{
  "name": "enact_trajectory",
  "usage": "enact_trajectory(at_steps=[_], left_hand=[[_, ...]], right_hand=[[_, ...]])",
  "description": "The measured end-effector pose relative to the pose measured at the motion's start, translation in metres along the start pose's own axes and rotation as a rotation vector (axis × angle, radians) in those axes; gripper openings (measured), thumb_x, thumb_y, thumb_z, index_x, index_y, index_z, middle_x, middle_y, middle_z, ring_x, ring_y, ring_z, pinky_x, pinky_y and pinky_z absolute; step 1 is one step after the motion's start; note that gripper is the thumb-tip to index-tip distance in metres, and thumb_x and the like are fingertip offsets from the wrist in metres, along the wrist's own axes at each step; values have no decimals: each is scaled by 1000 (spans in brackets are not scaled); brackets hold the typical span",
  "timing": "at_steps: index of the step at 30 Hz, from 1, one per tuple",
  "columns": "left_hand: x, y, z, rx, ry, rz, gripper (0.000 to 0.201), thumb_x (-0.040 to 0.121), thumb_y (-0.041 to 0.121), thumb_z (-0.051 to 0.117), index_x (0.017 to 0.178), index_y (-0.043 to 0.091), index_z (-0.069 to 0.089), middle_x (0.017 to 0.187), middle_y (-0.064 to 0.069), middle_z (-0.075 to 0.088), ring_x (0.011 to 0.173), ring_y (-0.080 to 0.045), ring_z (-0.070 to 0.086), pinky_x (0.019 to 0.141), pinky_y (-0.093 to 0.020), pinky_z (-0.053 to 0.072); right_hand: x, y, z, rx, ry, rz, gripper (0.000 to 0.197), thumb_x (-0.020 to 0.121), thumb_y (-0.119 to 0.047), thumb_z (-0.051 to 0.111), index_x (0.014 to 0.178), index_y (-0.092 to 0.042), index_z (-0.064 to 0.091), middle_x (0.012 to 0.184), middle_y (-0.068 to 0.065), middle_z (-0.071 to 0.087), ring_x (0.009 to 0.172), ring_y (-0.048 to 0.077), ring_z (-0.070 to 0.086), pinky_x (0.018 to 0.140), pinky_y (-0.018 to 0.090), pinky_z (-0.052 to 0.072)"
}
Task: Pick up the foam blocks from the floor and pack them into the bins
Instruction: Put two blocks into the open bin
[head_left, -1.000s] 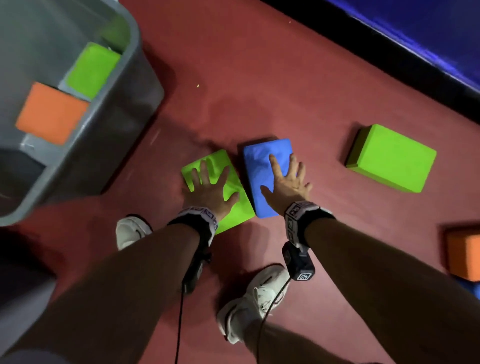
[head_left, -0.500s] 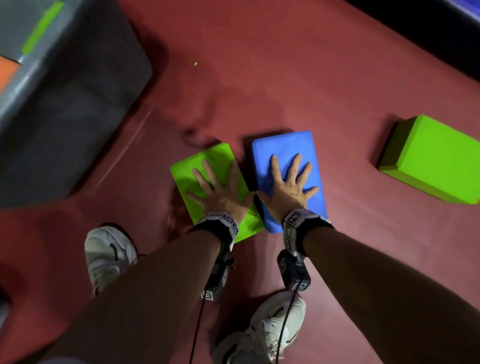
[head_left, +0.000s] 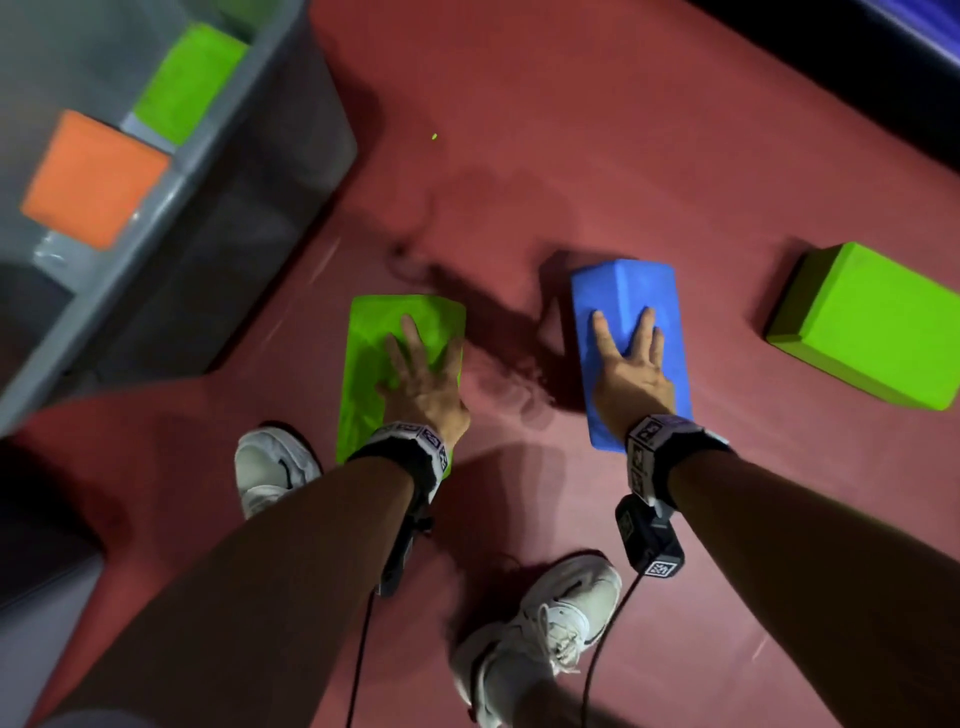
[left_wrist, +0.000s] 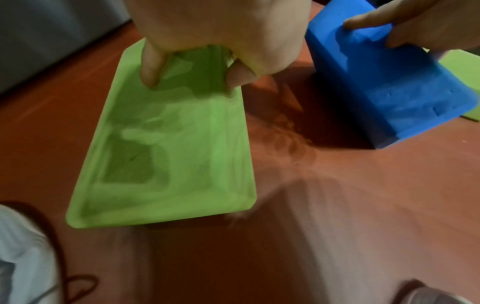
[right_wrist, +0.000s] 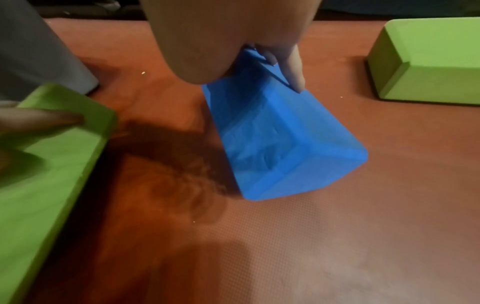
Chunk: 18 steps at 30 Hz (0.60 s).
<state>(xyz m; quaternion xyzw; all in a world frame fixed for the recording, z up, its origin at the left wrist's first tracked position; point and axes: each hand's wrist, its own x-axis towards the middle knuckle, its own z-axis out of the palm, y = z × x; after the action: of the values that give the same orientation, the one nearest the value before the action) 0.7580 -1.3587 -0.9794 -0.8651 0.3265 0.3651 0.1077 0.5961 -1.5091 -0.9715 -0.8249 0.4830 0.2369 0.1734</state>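
Observation:
My left hand (head_left: 415, 364) grips a green foam block (head_left: 384, 332), thumb on one long side and fingers on the other. In the left wrist view that green block (left_wrist: 168, 154) hangs from the hand (left_wrist: 193, 80) above the red floor. My right hand (head_left: 628, 353) grips a blue foam block (head_left: 634, 291) the same way. The right wrist view shows the blue block (right_wrist: 280, 144) tilted and clear of the floor, a shadow beneath it. The two held blocks are about a hand's width apart. A grey bin (head_left: 249, 208) stands at the upper left.
Inside the bin lie a green block (head_left: 189, 83) and an orange block (head_left: 93, 176). Another green block (head_left: 872, 322) lies on the floor to the right of the blue one. My white shoes (head_left: 275, 467) (head_left: 550, 623) stand just behind the hands.
Earlier both palms lay flat on the two blocks, which sat side by side on the floor. Now each hand grips its block, and the blocks are raised and moved apart.

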Motion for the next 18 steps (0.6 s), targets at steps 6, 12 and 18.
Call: enact_trajectory(at_steps=[6,12,18], left_hand=[[7,-45,-14,-93,104,-198,112,75,63,71,155,37,-2,155,-20,-29,146,-46,4,102,-60,41],[0,-61,-18,-114,68,-172,112,76,45,78,155,36,0,156,-24,-23,144,-51,10,109,-47,36],[-35,-76,-63,-148,123,-25,103,78,47,71,154,41,1,156,-27,-12,141,-47,19,113,-45,34]], right_hand=[[14,4,-8,-2,-23,271,120,72,-61,72,154,-33,-11,159,24,-13,145,45,11,98,55,42],[17,2,-25,87,-29,421,121,73,-40,82,154,-34,-8,158,24,-6,129,45,35,100,47,39],[-25,-46,-53,125,-86,189,115,80,-39,75,152,-35,-14,158,25,-10,133,46,33,101,48,38]])
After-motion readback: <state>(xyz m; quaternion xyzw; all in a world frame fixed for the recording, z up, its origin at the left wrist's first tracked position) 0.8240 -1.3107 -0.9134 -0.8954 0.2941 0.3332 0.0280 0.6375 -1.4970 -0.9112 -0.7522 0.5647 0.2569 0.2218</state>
